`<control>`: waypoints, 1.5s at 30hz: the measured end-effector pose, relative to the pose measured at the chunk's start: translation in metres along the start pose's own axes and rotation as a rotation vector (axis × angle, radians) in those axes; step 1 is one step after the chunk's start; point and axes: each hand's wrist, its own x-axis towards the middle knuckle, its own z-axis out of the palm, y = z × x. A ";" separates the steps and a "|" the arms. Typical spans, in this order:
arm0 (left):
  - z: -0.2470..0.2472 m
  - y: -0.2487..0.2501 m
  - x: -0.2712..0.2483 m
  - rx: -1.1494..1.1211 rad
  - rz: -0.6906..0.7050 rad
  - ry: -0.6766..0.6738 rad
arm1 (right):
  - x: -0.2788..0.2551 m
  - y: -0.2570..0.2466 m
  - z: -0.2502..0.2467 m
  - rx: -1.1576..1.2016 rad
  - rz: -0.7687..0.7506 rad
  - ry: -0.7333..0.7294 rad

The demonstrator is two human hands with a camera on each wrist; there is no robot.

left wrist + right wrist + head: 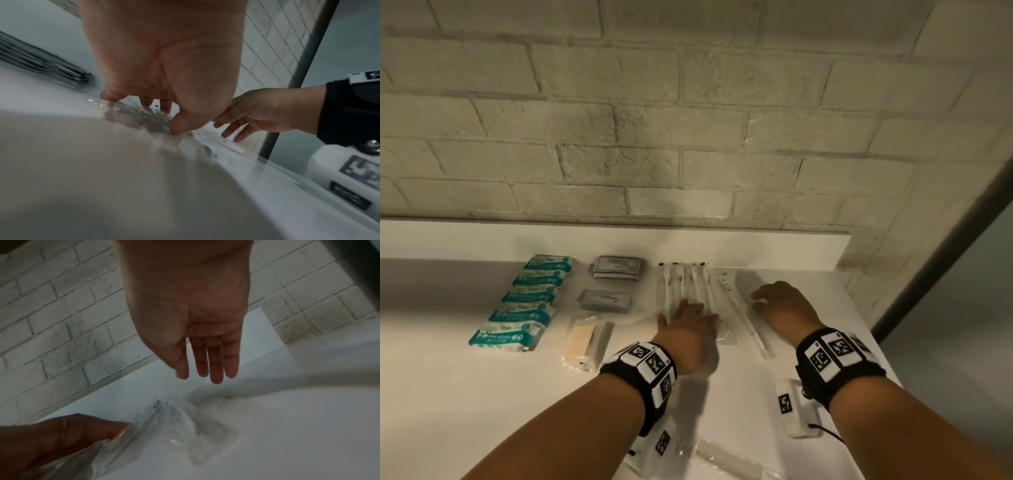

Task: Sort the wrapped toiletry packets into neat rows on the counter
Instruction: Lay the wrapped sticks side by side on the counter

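Clear-wrapped white toothbrush packets (685, 284) lie side by side on the white counter (482, 394), near the brick wall (688, 120). The left hand (688, 329) rests flat on their near ends, fingers straight and spread, thumb tip touching the wrap in the left wrist view. One more clear-wrapped toothbrush packet (743, 315) lies tilted just right of that row, between the two hands. The right hand (784, 308) hovers over the counter beside it, fingers straight and relaxed, holding nothing. Left of the toothbrushes sit two stacks of grey sachets (616, 269), a clear packet with a tan pad (585, 342), and a column of teal-and-white wipe packets (527, 301). A wrapped white comb (729, 462) lies at the near edge.
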 end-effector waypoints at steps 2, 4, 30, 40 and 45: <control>0.000 0.001 -0.001 0.008 -0.006 0.013 | -0.006 -0.005 0.004 -0.043 0.010 -0.097; -0.002 0.003 -0.002 0.024 -0.008 0.016 | -0.009 -0.011 0.010 -0.083 0.028 -0.160; -0.022 0.003 0.004 -0.102 -0.009 -0.018 | 0.006 -0.020 0.017 -0.170 -0.057 -0.119; -0.022 -0.016 0.022 -0.097 -0.122 -0.143 | 0.001 -0.039 0.008 -0.293 -0.223 -0.307; -0.018 -0.022 0.027 -0.053 -0.113 -0.142 | 0.005 -0.029 0.012 -0.180 -0.297 -0.436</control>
